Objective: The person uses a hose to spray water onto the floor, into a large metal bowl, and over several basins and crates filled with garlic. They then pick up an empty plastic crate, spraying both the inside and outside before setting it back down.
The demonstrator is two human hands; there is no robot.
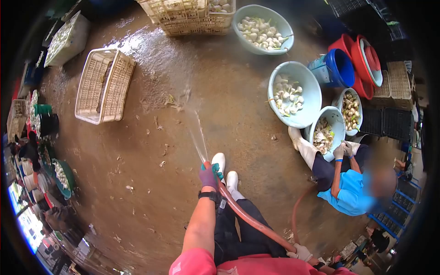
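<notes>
My left hand (209, 177), in a purple and teal glove, is wrapped round a reddish hose (247, 216) close to its outlet. A spray of water (200, 137) leaves the hose and lands on the wet brown floor ahead of my white boots (219, 162). Farther back along the hose, my right hand (300, 252) in a pale glove is closed on it near my right hip. The hose also trails over the floor to my right.
A seated co-worker in a blue shirt (350, 192) handles bulbs over a basin (337, 117). Nearby stand a basin of white bulbs (311, 89), another basin (243, 16) and a blue bucket (341, 68). A plastic crate (123, 87) lies left; stacked crates (190, 23) stand ahead.
</notes>
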